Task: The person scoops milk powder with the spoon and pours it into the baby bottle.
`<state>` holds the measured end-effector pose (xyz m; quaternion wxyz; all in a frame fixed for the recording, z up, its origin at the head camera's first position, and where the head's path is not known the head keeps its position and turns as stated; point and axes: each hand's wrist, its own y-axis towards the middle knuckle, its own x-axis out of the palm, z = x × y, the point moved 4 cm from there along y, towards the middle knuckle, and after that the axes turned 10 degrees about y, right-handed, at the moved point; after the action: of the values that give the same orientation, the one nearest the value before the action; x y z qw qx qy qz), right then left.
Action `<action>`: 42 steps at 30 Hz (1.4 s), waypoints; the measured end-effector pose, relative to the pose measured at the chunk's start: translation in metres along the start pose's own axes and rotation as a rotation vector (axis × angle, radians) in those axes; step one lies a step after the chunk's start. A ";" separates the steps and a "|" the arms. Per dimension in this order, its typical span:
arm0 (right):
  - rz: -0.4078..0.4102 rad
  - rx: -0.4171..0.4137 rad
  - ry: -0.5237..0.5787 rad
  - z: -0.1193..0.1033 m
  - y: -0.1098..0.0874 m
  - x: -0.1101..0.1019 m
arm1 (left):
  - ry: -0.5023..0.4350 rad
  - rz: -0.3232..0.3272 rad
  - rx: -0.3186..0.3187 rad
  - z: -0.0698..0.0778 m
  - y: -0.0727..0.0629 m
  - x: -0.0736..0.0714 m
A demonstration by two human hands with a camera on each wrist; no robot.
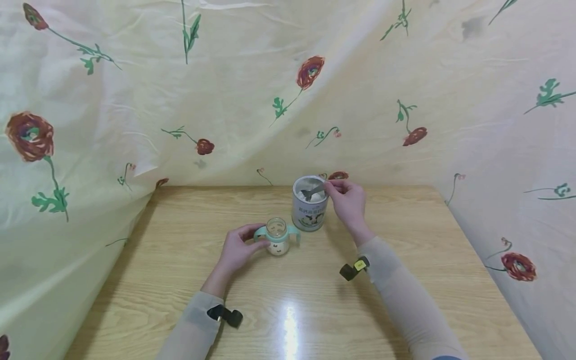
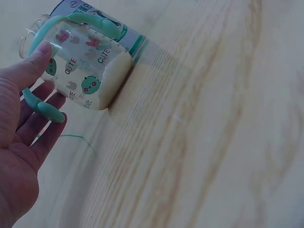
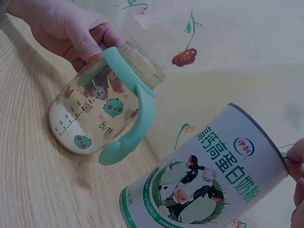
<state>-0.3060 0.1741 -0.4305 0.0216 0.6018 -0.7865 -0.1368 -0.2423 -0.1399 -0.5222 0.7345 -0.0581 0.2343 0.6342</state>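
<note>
A clear baby bottle [image 1: 277,243] with a mint-green collar and two handles stands uncapped on the table. White powder lies in its bottom, best seen in the left wrist view. My left hand [image 1: 240,248] holds it at the collar, with the thumb [image 2: 35,64] on the near side and the fingers behind one handle. To the right and farther back is an open milk powder can [image 1: 308,216] with a cow picture. My right hand [image 1: 349,199] pinches the handle of a grey spoon [image 1: 315,190] over the can's rim. The spoon's bowl is down in the white powder inside.
The wooden table [image 1: 180,240] ends just behind the can, where a flower-printed cloth [image 1: 243,100] hangs. More cloth borders the left and right sides. Each wrist wears a small black camera, the left one [image 1: 225,315] close over the table.
</note>
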 end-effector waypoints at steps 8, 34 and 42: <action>-0.066 -0.064 -0.107 -0.008 -0.005 0.007 | -0.015 -0.004 -0.006 -0.002 0.001 0.001; -0.008 0.206 0.118 0.002 0.001 -0.002 | -0.002 -0.005 -0.016 0.002 0.000 0.000; 0.035 0.289 0.182 0.007 0.002 -0.009 | -0.015 -0.009 -0.012 0.001 0.000 0.000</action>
<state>-0.3072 0.1845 -0.4359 0.0085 0.5948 -0.8031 0.0332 -0.2423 -0.1398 -0.5211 0.7387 -0.0589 0.2247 0.6327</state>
